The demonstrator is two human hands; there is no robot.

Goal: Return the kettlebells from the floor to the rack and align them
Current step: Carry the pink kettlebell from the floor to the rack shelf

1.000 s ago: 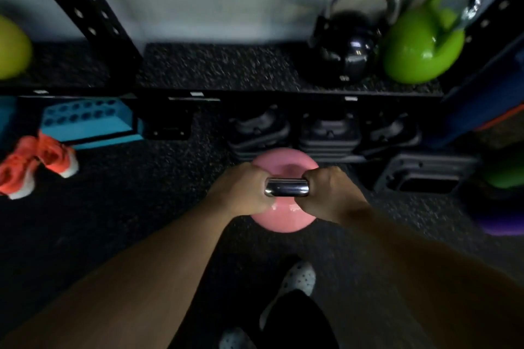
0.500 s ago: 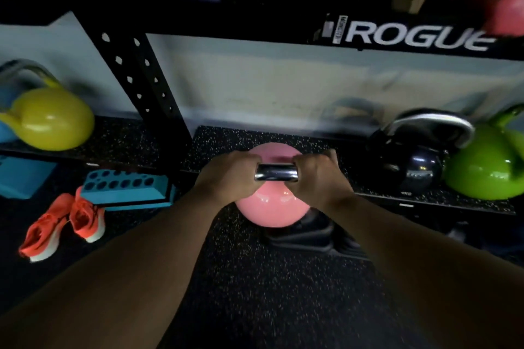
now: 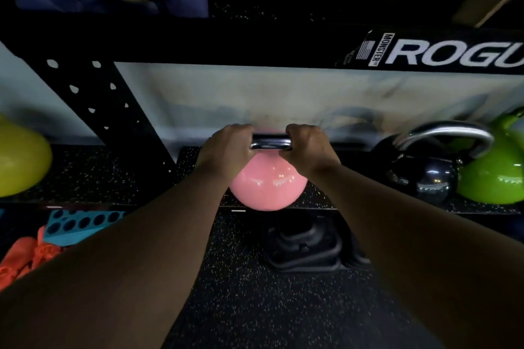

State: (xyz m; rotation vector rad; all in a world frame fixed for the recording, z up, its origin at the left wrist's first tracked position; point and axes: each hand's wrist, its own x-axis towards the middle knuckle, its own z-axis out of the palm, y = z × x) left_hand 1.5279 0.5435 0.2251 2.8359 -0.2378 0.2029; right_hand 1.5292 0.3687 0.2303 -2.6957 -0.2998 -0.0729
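Both your hands grip the chrome handle (image 3: 270,144) of the pink kettlebell (image 3: 268,185): your left hand (image 3: 226,150) wrapped tight round its left end, your right hand (image 3: 307,147) round its right end, fingers fully closed. Pink kettlebell sits at the front edge of the rack shelf (image 3: 113,178); whether it rests on the shelf or hangs just above, you cannot tell. Right of the pink kettlebell, on the same shelf: black kettlebell (image 3: 425,176), then green kettlebell (image 3: 496,176) beside it. Far left of the pink kettlebell, beyond the rack upright (image 3: 113,110): yellow kettlebell (image 3: 19,161). Below the pink kettlebell, on the floor: black weight stack (image 3: 306,244).
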